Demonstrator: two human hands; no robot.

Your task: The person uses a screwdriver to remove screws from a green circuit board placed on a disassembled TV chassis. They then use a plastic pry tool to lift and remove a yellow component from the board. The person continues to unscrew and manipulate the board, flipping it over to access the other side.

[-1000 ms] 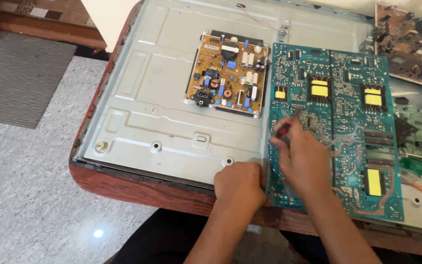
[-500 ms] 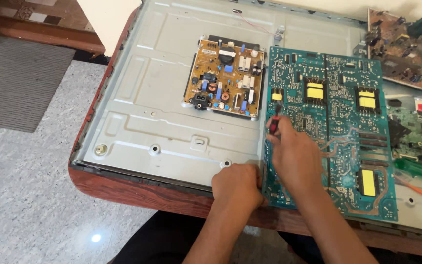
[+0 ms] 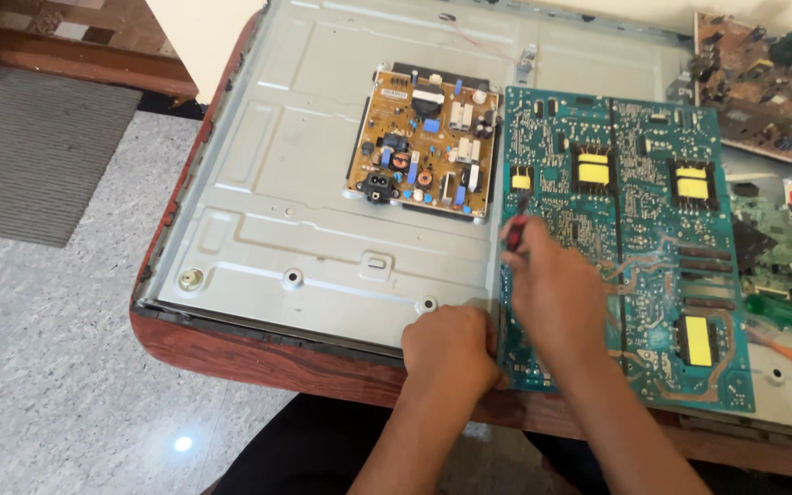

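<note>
A speckled grey floor [image 3: 38, 367] lies at nine o'clock, with a light glare on it. A dark ribbed mat [image 3: 34, 156] lies at ten o'clock beside the red-brown wooden tabletop [image 3: 231, 353].

Red-handled tool [image 3: 512, 233] mostly hidden in right hand [image 3: 556, 293] (tip unreadable); brown board [image 3: 767, 78] cut off at right edge.
</note>
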